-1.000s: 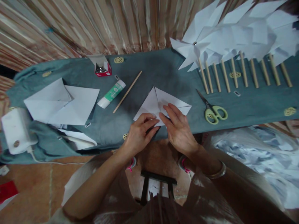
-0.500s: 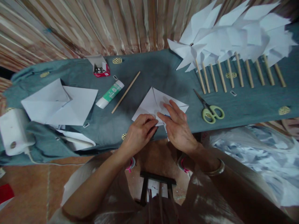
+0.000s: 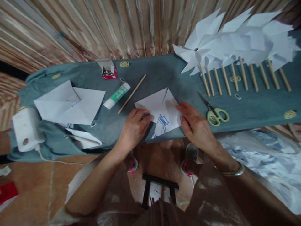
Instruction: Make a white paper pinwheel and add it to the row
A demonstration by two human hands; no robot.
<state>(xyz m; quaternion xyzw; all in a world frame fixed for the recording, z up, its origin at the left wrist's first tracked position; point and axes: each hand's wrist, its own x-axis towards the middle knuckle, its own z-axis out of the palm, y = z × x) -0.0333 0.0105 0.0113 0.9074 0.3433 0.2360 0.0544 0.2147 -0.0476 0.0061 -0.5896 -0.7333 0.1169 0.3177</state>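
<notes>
A white sheet of paper (image 3: pixel 156 99) with slits running in from its corners lies on the cloth in front of me. One corner flap (image 3: pixel 161 127) shows blue printed lines. My left hand (image 3: pixel 136 125) pinches the near left part of the sheet, its fingers closed on a flap with some blue print. At the right edge, my right hand (image 3: pixel 195 124) has its thumb and fingers round the paper; the exact grip is partly hidden. A thin wooden stick (image 3: pixel 132 94) and a glue stick (image 3: pixel 117 95) lie left of the sheet. Green-handled scissors (image 3: pixel 213 112) rest to its right.
Several white paper pinwheels (image 3: pixel 235 44) on wooden sticks lie at the back right. A small red box (image 3: pixel 109 73) of metal pieces stands open at the back. Slit paper sheets (image 3: pixel 87 106) and a white plug box (image 3: pixel 25 128) are at left. A plastic bag (image 3: pixel 265 163) of scraps stands below right.
The sheet has turned, and its blue-printed flap now lies in plain view. My right hand has moved right, to the paper's edge; my left hand has shifted slightly left.
</notes>
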